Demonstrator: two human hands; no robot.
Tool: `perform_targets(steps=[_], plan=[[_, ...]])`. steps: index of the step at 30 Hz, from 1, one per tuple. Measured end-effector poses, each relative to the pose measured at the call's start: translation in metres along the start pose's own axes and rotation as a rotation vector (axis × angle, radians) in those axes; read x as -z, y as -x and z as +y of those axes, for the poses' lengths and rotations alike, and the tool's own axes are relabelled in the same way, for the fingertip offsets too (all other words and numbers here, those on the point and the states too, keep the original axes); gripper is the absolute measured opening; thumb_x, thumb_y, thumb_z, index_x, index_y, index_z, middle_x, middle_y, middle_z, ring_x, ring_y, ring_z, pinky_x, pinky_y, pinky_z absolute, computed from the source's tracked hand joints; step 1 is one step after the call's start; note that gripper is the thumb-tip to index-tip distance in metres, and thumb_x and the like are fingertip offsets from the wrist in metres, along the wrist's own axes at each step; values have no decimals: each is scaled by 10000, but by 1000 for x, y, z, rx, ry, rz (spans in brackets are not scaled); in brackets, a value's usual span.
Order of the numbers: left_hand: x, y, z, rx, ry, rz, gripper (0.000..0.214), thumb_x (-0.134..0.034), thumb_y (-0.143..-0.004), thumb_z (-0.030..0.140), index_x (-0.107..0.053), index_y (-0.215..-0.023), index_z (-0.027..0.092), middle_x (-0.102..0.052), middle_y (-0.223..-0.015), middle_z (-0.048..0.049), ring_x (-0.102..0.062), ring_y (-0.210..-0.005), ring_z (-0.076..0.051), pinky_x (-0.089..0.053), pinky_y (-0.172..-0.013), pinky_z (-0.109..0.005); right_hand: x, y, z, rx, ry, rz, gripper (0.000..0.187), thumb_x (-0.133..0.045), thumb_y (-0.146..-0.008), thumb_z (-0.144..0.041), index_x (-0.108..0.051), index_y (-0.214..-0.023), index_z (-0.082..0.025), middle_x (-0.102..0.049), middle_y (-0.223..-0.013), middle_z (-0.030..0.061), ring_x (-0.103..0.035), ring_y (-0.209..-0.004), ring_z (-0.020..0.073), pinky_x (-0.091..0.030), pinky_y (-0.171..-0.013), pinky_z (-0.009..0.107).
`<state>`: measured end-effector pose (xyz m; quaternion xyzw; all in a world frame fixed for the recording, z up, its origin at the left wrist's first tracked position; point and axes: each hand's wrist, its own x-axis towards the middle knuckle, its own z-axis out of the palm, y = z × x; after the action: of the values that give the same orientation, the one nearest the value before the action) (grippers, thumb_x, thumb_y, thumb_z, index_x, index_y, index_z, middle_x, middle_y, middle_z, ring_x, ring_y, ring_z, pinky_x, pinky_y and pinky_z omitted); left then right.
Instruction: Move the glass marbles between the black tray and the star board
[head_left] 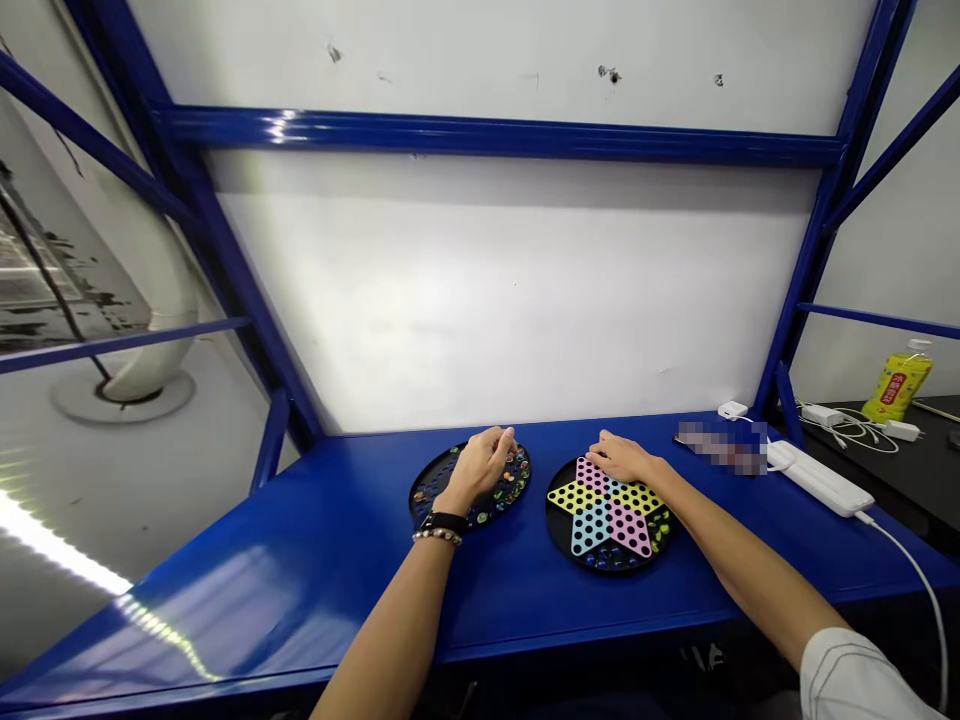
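My left hand [481, 466] is over a black round tray [415, 497] that holds several coloured glass marbles [517, 487]. Its fingers are bent and drawn together; whatever may be between them is hidden. To the right is a Chinese checkers board [609, 508], a star with pink, yellow and blue points and rows of black holes, set in a black round base [559, 530]. My right hand [624, 458] is at the board's far edge, fingertips bent close together by the top pink point. Yellow-green marbles [660, 530] and dark blue marbles [615, 558] lie in the base around the star.
Both trays stand on a blue table [322, 560] with a white back panel [510, 290] and blue frame. On the right are a blurred-out flat object [724, 447], a white power strip [821, 480] with a cable, and a white charger [732, 410]. A yellow bottle [898, 383] stands farther right.
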<state>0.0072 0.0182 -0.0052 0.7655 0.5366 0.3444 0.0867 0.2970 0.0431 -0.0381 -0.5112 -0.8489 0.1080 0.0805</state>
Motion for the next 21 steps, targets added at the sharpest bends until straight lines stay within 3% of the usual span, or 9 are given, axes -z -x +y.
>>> perform_targets(steps=[13,21], plan=[[0,-1,-1,-10,-4,8,585,-233,-981,537,-628,-691,218,-705,-743,-58,-623,-722,-228,-438,-727,-321,4,5,2,-60,-58,27,581,-367,-962,-614,-583,-625,-194,-629,-1025,92,-592,-724,189,-417,-648,298],[1,0,0,-12,-7,13,584,-238,-978,535,-630,-684,218,-705,-738,-62,-622,-714,-225,-453,-732,-324,-4,6,8,-87,-20,153,563,-345,-995,-503,-504,-553,-193,-632,-901,78,-558,-659,163,-358,-611,287]])
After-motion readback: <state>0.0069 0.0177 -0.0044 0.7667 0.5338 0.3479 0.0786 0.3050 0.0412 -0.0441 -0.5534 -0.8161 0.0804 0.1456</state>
